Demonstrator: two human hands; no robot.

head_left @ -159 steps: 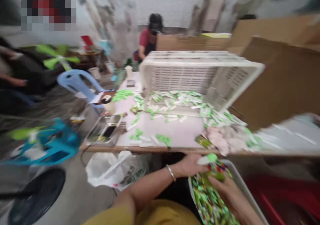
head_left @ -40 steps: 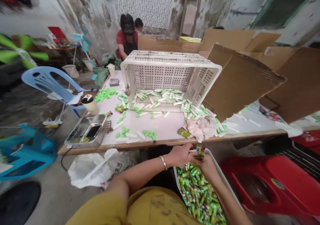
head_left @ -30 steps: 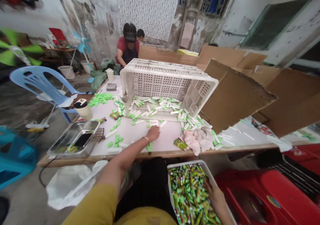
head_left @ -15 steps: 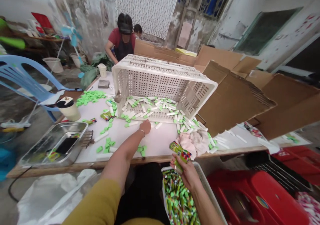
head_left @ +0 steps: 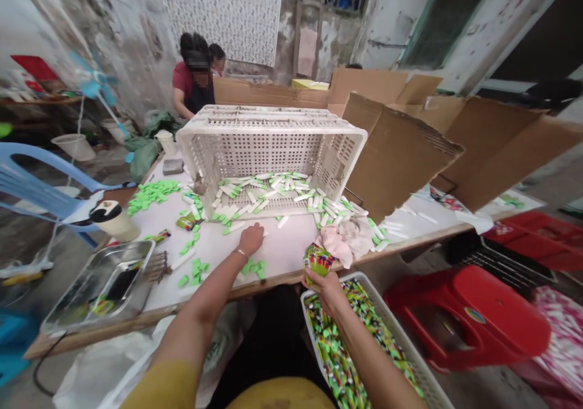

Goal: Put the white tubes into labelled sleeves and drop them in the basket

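My left hand (head_left: 252, 240) rests low over the white tabletop, before the open side of a tipped plastic crate (head_left: 273, 118). Its fingers are curled, and a bit of white shows at the fingertips; whatever they close on is hidden. White sticks with green ends (head_left: 285, 182) lie strewn in the crate and spill out at its right corner. Gripped in my right hand (head_left: 324, 286), at the table's front edge, is a fanned bunch of printed green wrappers (head_left: 317, 258). Below that hand stands a basket (head_left: 306, 306) full of wrapped green pieces (head_left: 334, 342).
Loose green caps (head_left: 153, 195) lie on the left of the table. A metal tray (head_left: 98, 287) and a lidded cup (head_left: 116, 221) stand there too. Right are a pink cloth (head_left: 341, 239), cardboard sheets (head_left: 396, 166) and a red stool (head_left: 483, 312). A person (head_left: 194, 81) is behind the crate.
The view has swung to the right. My left hand stays by the crate's front edge. The wrappers in my right hand now stand more upright and fanned, and more of the basket shows.
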